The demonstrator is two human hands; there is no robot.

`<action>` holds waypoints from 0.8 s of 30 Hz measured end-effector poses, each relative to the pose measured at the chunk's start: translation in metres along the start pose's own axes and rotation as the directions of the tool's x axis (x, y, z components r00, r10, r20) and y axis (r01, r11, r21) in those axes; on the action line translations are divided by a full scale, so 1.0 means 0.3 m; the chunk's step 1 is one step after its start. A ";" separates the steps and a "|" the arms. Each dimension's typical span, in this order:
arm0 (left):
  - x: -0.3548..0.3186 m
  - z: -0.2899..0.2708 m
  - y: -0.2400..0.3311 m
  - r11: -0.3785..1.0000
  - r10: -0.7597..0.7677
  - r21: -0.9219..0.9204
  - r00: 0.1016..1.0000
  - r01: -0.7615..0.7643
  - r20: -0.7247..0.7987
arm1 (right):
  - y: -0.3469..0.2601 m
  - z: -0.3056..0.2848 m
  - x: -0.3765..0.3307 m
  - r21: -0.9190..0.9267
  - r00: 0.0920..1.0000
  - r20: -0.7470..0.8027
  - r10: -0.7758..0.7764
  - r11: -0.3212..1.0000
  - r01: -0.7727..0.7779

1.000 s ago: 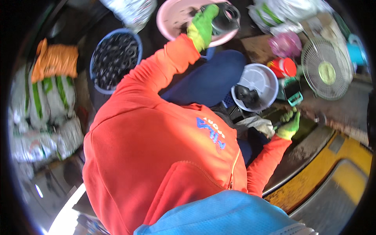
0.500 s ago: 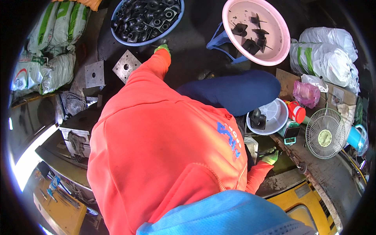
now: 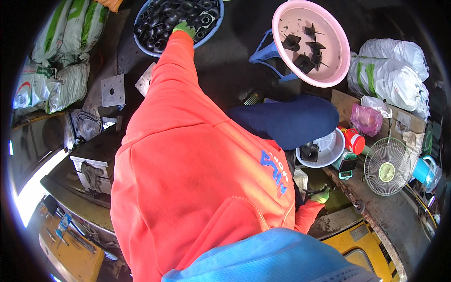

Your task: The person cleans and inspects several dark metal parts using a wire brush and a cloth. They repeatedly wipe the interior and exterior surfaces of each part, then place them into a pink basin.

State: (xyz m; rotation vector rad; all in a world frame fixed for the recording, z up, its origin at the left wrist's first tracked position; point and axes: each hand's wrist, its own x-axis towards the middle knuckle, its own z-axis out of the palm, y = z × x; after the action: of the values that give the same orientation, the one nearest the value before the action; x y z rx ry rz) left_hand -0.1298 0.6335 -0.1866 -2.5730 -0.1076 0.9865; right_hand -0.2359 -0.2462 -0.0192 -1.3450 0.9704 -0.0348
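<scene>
Our left hand (image 3: pixel 184 29) reaches among the black parts (image 3: pixel 165 19) in the blue basin (image 3: pixel 145 49); its grip we cannot tell. Our right hand (image 3: pixel 320 196) seems closed around a dark tool (image 3: pixel 313 191). We should separate tangled parts gently.

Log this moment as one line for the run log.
left hand: at black parts in blue tub | right hand: holding dark tool | pink basin: dark pieces inside
</scene>
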 end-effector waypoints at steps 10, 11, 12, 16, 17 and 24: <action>-0.014 0.021 0.530 0.780 0.600 0.310 0.791 -0.544 -0.122 | -0.130 -0.060 0.001 0.168 0.884 0.468 -0.003 0.982 -0.085; -0.031 0.002 0.562 0.727 0.661 0.364 0.737 -0.582 -0.142 | -0.150 -0.068 -0.008 0.072 0.925 0.362 -0.112 0.993 0.092; -0.046 -0.030 0.589 0.692 0.696 0.433 0.692 -0.577 -0.190 | -0.167 -0.072 -0.019 -0.149 0.923 0.307 -0.234 0.946 0.289; -0.082 -0.316 0.737 0.712 0.678 0.471 0.685 -0.520 -0.269 | -0.219 -0.038 -0.102 0.043 0.945 0.179 -0.272 0.962 0.269; -0.087 -0.425 0.781 0.773 0.609 0.432 0.732 -0.464 -0.305 | -0.215 -0.011 -0.124 0.086 0.926 0.221 -0.306 0.952 0.294; -0.342 -1.193 1.120 -0.220 0.224 -0.163 0.113 -0.962 -0.968 | -0.236 0.082 -0.240 -0.028 0.909 0.055 -0.412 0.910 0.414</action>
State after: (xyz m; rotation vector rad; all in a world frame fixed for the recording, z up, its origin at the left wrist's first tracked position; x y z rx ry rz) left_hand 0.0071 0.1866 -0.0051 -3.8620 2.0343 -0.2423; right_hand -0.2312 -0.2082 0.0774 -1.5623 0.6328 -0.3061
